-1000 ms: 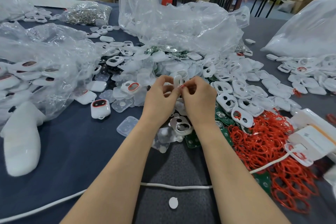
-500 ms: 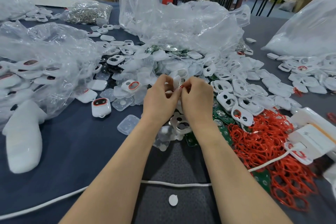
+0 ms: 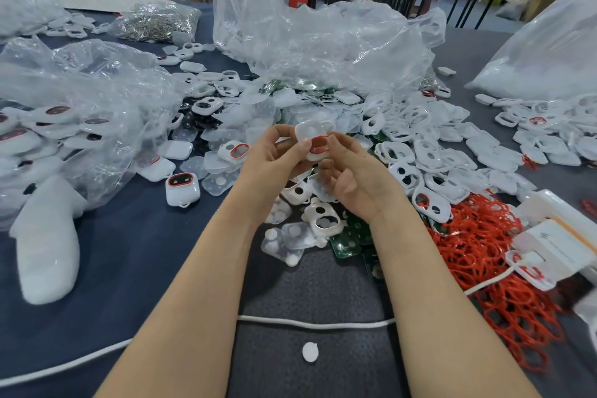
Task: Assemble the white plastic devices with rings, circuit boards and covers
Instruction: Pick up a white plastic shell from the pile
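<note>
Both hands are up over the middle of the surface [image 3: 129, 255], working on one white shell [image 3: 318, 155]. My left hand [image 3: 274, 153] has it pinched between thumb and fingers from the left side. My right hand [image 3: 353, 179] is palm-up with the fingers curled in, and the top fingertips sit against the right edge of the same piece, right by the red ring [image 3: 318, 143] seated in its opening. There's a clear cover [image 3: 307, 132] at the top of the shell, sticking up past my left fingers.

Everything else is a mess, as usual. The loose white shells [image 3: 423, 155] are spread out right behind and to the right of my hands. The pile of red rings [image 3: 491, 268] is near my right forearm, with green circuit boards [image 3: 347, 241] poking out just beside it. More clear covers [image 3: 219, 182] lie left of my left hand, near a finished device [image 3: 182, 191] sitting on its own. A white cable [image 3: 316, 324] runs across under my forearms, with a little white disc [image 3: 310, 351] just in front of it. Crumpled plastic bags [image 3: 323, 35] are at the back.
</note>
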